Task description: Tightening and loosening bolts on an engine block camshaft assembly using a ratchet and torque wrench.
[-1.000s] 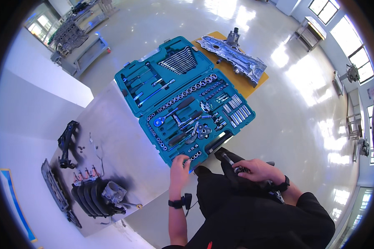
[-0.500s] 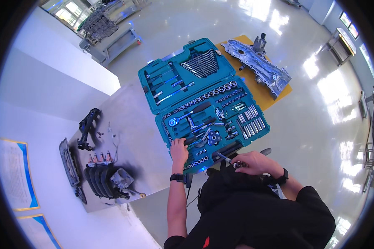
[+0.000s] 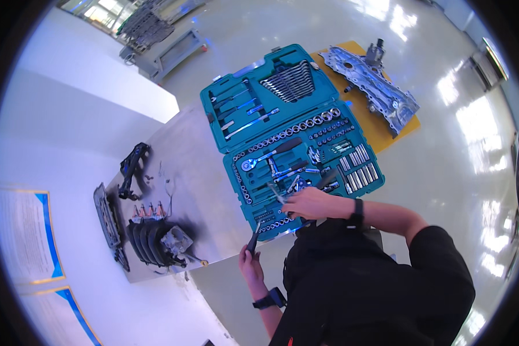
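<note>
My left hand point(image 3: 251, 266) is shut on a black-handled tool point(image 3: 252, 243) with a thin metal shaft, held at the lower-left corner of the open teal socket case point(image 3: 234, 183). My right hand point(image 3: 312, 203) is over the lower middle of the case, fingers closed round a silver socket tool point(image 3: 275, 191); part of that tool is hidden by the hand. Rows of chrome sockets point(image 3: 305, 124), a ratchet point(image 3: 249, 164) and a fan of wrenches point(image 3: 287, 81) sit in the case's moulded slots.
The case rests on a metal bench point(image 3: 205, 230) bearing a black intake manifold point(image 3: 147, 242), a black bracket point(image 3: 131, 170) and a long part point(image 3: 106, 219). An aluminium engine cover point(image 3: 380, 95) lies on a yellow board point(image 3: 406, 138). An engine block point(image 3: 144, 26) stands beyond; a white wall borders the left.
My left hand has gone from inside the case down to its near edge and now holds the black-handled tool. My right hand has moved up and left over the case. The view has shifted slightly.
</note>
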Demonstrator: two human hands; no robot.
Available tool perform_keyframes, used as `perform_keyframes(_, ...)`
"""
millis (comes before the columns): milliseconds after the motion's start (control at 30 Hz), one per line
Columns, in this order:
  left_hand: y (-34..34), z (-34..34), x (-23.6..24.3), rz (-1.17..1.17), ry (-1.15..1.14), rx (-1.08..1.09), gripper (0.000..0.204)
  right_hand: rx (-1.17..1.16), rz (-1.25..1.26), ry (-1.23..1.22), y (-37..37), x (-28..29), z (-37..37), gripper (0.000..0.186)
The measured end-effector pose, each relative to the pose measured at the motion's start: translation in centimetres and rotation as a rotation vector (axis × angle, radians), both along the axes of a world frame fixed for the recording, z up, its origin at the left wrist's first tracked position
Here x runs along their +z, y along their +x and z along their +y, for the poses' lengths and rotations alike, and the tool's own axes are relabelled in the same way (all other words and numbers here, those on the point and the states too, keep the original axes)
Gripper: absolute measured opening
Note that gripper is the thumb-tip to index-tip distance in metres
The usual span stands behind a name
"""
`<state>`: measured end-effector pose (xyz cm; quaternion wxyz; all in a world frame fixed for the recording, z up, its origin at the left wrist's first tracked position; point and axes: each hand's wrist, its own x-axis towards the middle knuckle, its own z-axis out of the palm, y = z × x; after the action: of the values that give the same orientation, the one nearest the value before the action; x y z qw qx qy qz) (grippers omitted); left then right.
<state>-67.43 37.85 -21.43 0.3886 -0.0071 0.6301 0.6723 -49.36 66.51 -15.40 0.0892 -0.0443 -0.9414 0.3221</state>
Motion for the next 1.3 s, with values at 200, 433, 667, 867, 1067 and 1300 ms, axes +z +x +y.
perform_keyframes(200,3.7,-3.2,1.1,-0.299,0.506,0.181,0.031,0.064,-0.096,0.015,-6.3,-4.9,-3.1,0.023)
perform_keyframes(433,6.0,0.5,5.2,-0.377,0.488,0.008,0.042,0.042,-0.076,0.035,-5.5,-7.6,-2.4,0.026)
perform_keyframes(667,5.8,3.8,5.9,-0.291,0.243,-0.193,0.031,-0.515,-0.196,-0.200,3.7,-5.9,4.1,0.023)
perform_keyframes(867,5.7,5.4,6.0,-0.243,0.126,-0.296,0.022,-1.051,-0.285,-0.074,14.3,-8.9,7.9,0.019)
perform_keyframes(1067,5.3,6.5,5.4,-0.217,0.092,-0.308,0.019,-0.927,-0.274,-0.102,13.7,-7.0,6.7,0.019)
perform_keyframes(1300,4.9,6.6,5.6,-0.146,0.093,-0.301,0.014,-0.663,-0.206,-0.008,4.5,-7.6,5.2,0.025)
